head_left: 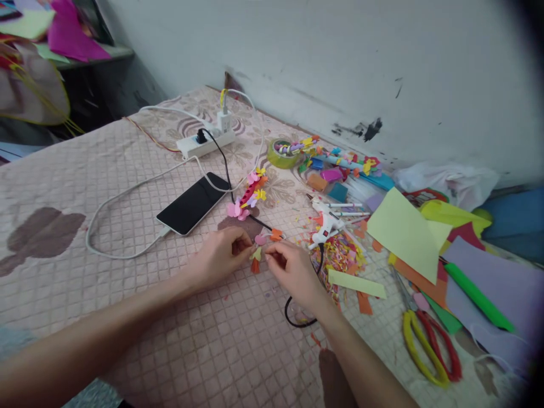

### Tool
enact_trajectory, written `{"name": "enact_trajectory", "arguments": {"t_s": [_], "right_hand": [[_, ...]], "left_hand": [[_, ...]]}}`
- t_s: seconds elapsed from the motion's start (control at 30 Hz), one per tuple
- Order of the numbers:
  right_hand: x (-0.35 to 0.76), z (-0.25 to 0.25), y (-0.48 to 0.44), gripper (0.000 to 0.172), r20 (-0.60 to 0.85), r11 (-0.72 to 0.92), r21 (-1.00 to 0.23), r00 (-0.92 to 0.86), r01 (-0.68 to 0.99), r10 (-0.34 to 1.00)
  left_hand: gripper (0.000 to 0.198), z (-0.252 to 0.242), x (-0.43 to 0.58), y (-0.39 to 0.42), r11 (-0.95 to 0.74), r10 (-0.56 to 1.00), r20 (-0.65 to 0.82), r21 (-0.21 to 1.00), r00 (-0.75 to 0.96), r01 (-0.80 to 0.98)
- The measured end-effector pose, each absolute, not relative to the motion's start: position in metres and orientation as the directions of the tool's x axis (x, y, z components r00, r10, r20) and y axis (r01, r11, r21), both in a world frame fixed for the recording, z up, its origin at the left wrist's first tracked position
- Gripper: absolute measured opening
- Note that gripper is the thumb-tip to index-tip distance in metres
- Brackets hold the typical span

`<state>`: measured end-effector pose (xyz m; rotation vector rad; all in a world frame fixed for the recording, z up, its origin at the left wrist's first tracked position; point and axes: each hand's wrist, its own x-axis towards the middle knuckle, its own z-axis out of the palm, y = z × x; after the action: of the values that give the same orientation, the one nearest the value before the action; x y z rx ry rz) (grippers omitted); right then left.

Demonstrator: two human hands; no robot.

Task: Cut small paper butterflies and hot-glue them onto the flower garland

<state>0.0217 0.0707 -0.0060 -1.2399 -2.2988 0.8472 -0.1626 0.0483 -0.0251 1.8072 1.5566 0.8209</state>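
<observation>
Over the quilted tablecloth, my left hand [225, 254] and my right hand [295, 273] face each other with fingertips pinched. Between them is a small paper flower [255, 260], yellow-green with an orange fringe, and both sets of fingertips appear to grip it. Just behind it are a pink paper piece [260, 240] and an orange paper piece [277, 233]. Further back lies a strip decorated with paper flowers [250, 194]. A white glue gun [326, 226] rests beyond my right hand, its black cord looping beside my wrist.
A phone [193, 204] on a white cable lies left, below a power strip [206, 145]. Rightward are paper scraps [346, 255], scissors [429, 345], a green cutter [478, 296] and coloured sheets [406, 226]. A tape roll [283, 154] sits near the wall.
</observation>
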Motion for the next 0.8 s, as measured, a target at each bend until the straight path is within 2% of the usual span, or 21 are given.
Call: {"name": "enact_trajectory", "arguments": {"t_s": [0.43,0.8], "right_hand": [[0.0166,-0.0111,0.0713,0.015,0.023,0.387,-0.701,-0.523,0.599,0.852],[0.0168,-0.0123,0.0724,0.013,0.023,0.374,-0.719,-0.517,0.587,0.856]], "left_hand": [[0.008,-0.029,-0.1635,0.048,-0.138,0.988,0.056,0.743,0.144,0.655],[0.016,-0.0279,-0.168,0.0504,-0.173,0.978,0.035,0.698,0.207,0.695]]}}
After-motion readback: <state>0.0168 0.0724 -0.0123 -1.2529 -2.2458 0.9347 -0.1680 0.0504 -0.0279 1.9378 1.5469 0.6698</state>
